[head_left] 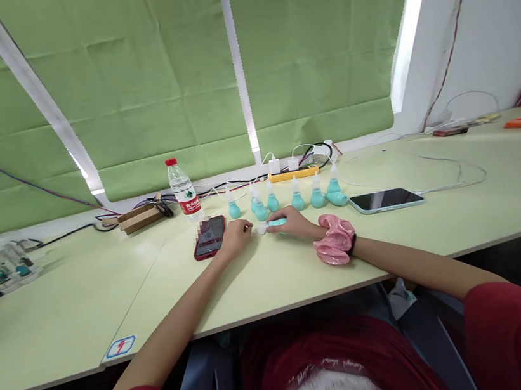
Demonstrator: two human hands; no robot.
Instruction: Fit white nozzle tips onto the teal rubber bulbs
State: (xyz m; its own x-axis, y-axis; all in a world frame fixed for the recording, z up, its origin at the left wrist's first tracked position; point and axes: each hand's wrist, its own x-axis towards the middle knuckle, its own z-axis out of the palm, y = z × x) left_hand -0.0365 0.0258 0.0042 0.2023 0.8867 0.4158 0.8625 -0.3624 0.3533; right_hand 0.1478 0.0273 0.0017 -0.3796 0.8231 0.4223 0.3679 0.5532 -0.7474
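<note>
Mid-frame over the counter (pixel 252 279), our right hand (pixel 295 222) clamps a turquoise squeeze bulb (pixel 277 222), its long axis roughly crosswise; a translucent whitish piece (pixel 262 229) lies leftward, just short of our left hand (pixel 236 235), whose grip we cannot tell.

Glowing bright overall, catching the whitest daylight at the slanted window strip (pixel 410 22) beside the green fabric blinds (pixel 312 41). Laying faint, soft shadows on the pale yellow tabletop (pixel 271 277), darkening beneath it. Stretching and leaning toward the edges, pixelating in a patch over the red-cased, dark-screened phone (pixel 212 234).
</note>
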